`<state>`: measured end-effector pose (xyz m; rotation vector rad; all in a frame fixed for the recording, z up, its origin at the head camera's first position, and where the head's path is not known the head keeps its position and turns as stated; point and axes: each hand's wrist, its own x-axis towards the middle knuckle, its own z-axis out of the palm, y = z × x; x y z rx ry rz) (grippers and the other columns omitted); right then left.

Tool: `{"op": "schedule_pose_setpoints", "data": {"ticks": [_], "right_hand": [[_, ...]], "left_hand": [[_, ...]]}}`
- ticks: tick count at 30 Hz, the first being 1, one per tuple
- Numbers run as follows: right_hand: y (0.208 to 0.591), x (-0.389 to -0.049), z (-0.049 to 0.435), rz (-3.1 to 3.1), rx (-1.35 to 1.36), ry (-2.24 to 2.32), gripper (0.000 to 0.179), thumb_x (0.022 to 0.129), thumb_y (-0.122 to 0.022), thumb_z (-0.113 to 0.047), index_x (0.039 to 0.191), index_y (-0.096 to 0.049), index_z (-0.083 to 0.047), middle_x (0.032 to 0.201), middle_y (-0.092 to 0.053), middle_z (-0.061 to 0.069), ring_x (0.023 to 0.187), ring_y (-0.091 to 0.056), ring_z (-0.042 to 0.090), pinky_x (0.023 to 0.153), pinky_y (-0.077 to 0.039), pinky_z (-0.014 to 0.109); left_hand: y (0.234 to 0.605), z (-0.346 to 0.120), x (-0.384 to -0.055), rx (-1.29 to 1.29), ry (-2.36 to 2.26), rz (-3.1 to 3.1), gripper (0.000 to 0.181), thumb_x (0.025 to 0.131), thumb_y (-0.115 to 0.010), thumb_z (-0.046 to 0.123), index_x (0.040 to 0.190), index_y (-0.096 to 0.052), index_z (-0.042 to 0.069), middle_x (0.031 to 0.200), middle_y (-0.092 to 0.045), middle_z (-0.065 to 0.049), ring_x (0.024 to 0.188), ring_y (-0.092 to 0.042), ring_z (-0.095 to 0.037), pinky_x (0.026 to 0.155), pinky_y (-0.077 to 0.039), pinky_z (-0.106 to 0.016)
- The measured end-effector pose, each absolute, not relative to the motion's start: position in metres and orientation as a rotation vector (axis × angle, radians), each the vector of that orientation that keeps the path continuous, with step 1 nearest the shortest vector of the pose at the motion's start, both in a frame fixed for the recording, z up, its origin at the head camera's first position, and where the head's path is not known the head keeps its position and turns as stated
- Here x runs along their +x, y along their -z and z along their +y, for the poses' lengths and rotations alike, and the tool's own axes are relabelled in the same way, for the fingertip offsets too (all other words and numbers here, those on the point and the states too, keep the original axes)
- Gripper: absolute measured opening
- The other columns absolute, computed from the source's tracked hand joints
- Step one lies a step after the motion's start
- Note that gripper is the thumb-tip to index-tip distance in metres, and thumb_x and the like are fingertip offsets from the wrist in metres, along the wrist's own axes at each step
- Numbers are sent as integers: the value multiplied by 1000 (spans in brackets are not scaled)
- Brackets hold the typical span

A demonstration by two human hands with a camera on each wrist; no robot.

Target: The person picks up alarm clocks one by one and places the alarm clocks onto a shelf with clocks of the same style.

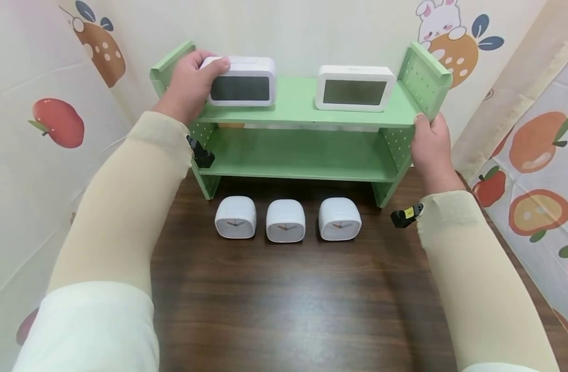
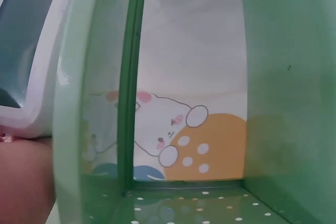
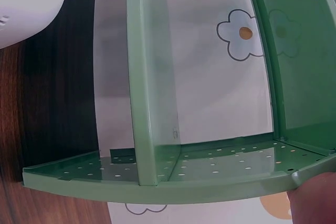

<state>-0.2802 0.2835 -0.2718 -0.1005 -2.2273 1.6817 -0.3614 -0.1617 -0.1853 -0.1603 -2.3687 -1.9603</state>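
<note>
My left hand (image 1: 190, 85) grips the left end of a white digital clock (image 1: 241, 89) with a blank dark screen, thumb across its top. This clock is at the left of the top tier of a green two-tier shelf (image 1: 295, 98); part of it also shows at the left edge of the left wrist view. At the shelf's other end, my right hand (image 1: 432, 147) holds the front edge of the perforated right side panel (image 1: 423, 77). A second white digital clock (image 1: 355, 93), with a greyish-green screen, stands upright on the top tier's right half.
Three small white rounded clocks with hands, a left one (image 1: 235, 217), a middle one (image 1: 286, 221) and a right one (image 1: 339, 219), line up on the dark wooden table (image 1: 284, 299) before the shelf. The lower tier (image 1: 293, 155) is bare green. Fruit-print cloth (image 1: 539, 165) hangs around.
</note>
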Motion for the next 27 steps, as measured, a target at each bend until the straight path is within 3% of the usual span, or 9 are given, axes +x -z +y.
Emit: {"op": "schedule_pose_setpoints", "data": {"ticks": [17,27], "right_hand": [[272,-279,283,-2212,-90,-1688,48,111,-30,-35,155,-41,-19,145,-52,2,127,-50,11,116,-34,36],[272,-278,283,-2200,-73,-1733,48,111,-29,-35,154,-41,-20,144,-52,1,127,-50,12,116,-33,38]], "left_hand": [[188,-163,-378,-112,2104,-2322,35,95,-78,30,120,-60,13,128,-57,-3,114,-58,-20,106,-47,-37],[185,-162,-378,-40,2088,-2354,42,97,-74,35,132,-57,18,136,-54,0,123,-54,-18,111,-42,-35]]}}
